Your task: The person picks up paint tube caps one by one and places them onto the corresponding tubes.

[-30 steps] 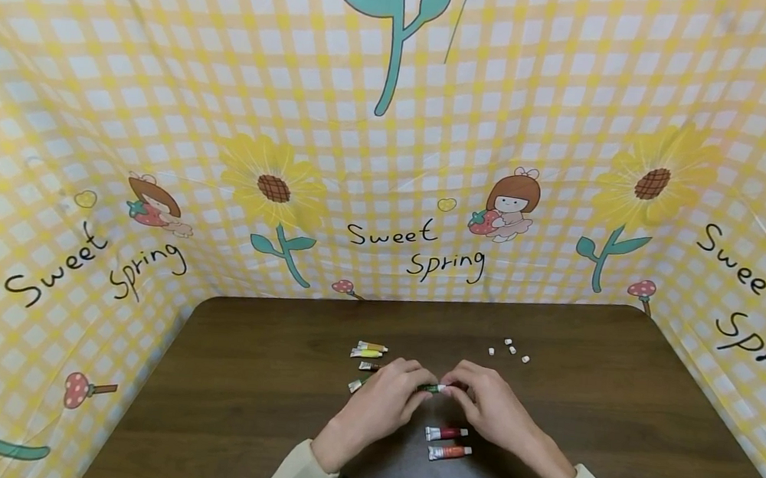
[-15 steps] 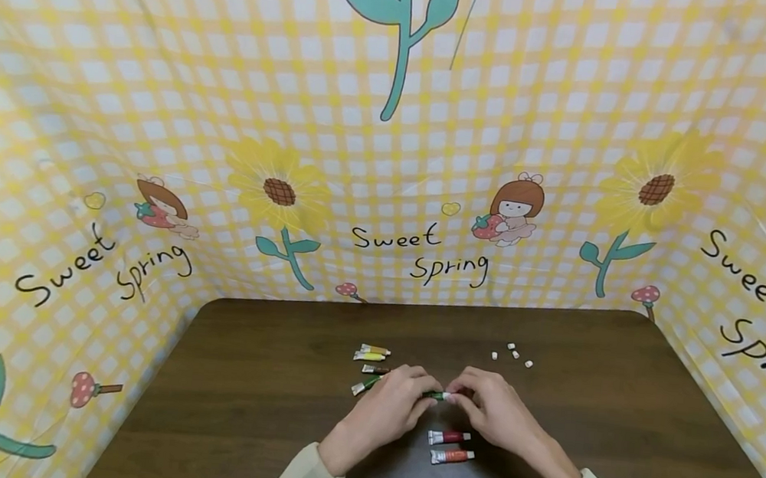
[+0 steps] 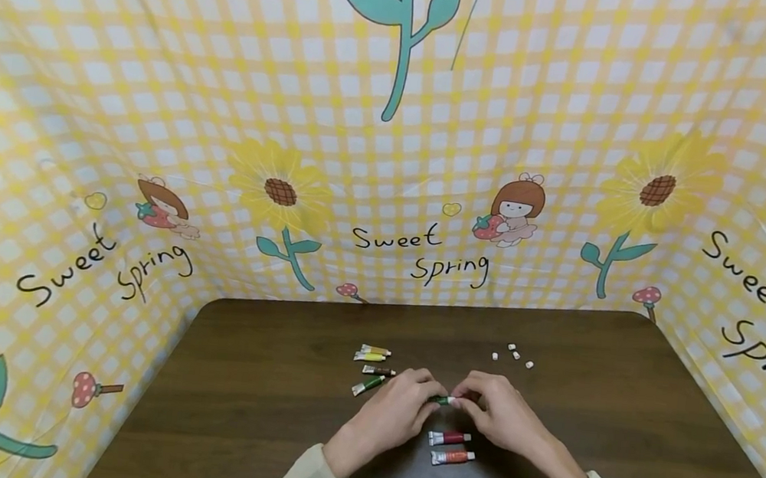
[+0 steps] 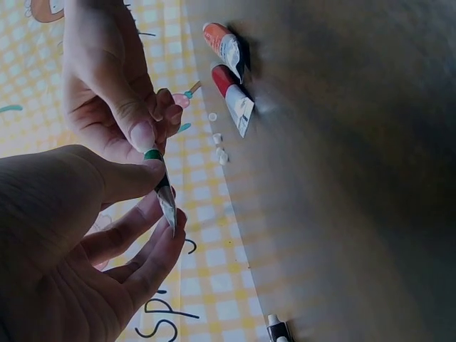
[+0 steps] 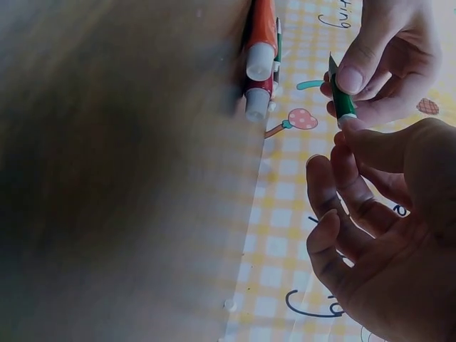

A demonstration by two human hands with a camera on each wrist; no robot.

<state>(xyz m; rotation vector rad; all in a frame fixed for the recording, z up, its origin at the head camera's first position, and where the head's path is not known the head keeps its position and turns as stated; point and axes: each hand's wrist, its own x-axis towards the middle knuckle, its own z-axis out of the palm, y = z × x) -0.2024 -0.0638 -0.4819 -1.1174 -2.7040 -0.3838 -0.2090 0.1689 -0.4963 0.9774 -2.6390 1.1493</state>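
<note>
Green tube (image 3: 442,400), lower centre of the head view: I see the left hand (image 3: 394,409) pinching its body (image 5: 343,100) and the right hand (image 3: 503,416) its white cap (image 5: 346,117). I judge it light, soft and easily dented, best held just behind the stiffer cap end.

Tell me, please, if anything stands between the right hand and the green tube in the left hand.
Nothing visible does: the right hand pinches the green tube at its white end. The red tube and orange tube lie out of the way.
</note>
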